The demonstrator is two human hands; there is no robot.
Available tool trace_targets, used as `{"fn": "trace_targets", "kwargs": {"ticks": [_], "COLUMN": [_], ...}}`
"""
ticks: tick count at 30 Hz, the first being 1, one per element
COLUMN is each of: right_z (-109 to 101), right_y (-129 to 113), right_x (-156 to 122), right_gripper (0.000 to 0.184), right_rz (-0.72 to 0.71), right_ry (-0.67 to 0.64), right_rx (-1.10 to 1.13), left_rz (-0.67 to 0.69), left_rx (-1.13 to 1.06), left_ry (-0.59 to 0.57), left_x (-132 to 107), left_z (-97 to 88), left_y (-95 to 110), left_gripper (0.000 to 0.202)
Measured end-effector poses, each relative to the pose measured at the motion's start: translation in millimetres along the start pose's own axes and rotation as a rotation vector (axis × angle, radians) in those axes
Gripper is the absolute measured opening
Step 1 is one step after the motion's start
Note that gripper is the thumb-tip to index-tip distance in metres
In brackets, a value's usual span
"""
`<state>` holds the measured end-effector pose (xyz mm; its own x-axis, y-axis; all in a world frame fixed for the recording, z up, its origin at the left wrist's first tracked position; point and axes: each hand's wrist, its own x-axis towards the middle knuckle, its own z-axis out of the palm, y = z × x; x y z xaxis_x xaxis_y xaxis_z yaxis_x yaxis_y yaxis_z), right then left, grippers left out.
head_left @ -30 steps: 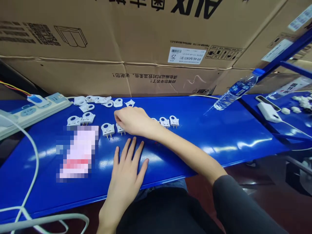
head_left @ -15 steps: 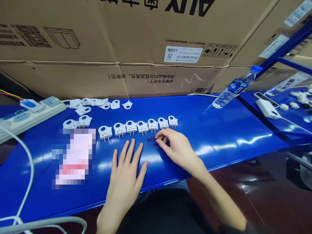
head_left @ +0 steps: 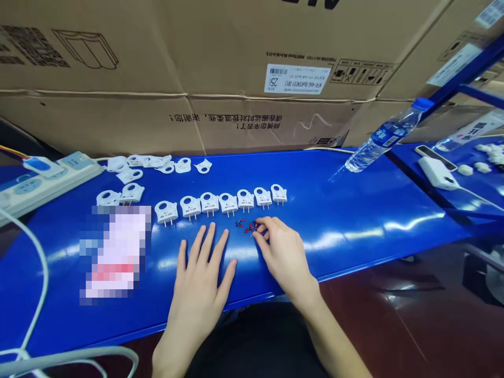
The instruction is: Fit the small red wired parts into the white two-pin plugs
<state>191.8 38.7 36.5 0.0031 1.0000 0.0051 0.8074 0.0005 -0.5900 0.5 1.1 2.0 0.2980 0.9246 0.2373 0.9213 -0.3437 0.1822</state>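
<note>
My left hand lies flat on the blue table, fingers stretched out, holding nothing. My right hand rests beside it with its fingertips pinched at a small heap of tiny red parts. Whether a part is between the fingers I cannot make out. Just beyond both hands stands a row of several white plug bodies with metal pins, side by side.
More white plug shells lie at the back left, near a power strip with white cables. A blurred-out card lies left of my hands. A water bottle lies at the back right. Cardboard boxes wall the back.
My right hand drew back from the left end of the plug row to the red parts at the row's right, uncovering the whole row. My left hand stayed flat.
</note>
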Motion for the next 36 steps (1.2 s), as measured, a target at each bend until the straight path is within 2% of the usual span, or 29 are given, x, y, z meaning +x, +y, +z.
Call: {"fn": "trace_targets", "kwargs": {"ticks": [7, 11, 14, 18, 23, 30, 36], "right_z": [17.5, 15.0, 10.3, 11.2, 17.1, 14.6, 10.9], "right_y": [-12.6, -9.3, -3.2, 1.7, -4.5, -5.4, 4.5], "right_x": [14.8, 9.2, -6.2, -26.6, -25.5, -9.3, -14.5], "right_gripper": [0.023, 0.026, 0.022, 0.027, 0.037, 0.038, 0.042], "right_rz": [-0.064, -0.109, -0.170, -0.309, -0.376, -0.406, -0.402], "right_ry": [0.019, 0.057, 0.053, -0.031, -0.060, -0.071, -0.067], "right_rx": [0.094, 0.151, 0.082, -0.005, -0.116, -0.119, -0.098], "left_rz": [-0.007, -0.018, -0.009, 0.010, -0.022, -0.031, -0.014], "left_rx": [-0.008, -0.019, -0.024, -0.026, -0.064, -0.068, -0.051], "left_ry": [0.003, -0.010, 0.000, 0.024, 0.032, 0.040, 0.039], "left_x": [-0.3, -0.4, -1.0, -1.1, -1.1, -1.9, -0.9], "left_z": [0.0, -0.5, -0.6, -0.3, 1.4, 1.9, 0.7], "left_y": [0.3, -0.1, -0.7, -0.9, -0.9, -1.2, -1.1], "left_gripper": [0.058, 0.058, 0.059, 0.059, 0.060, 0.058, 0.058]}}
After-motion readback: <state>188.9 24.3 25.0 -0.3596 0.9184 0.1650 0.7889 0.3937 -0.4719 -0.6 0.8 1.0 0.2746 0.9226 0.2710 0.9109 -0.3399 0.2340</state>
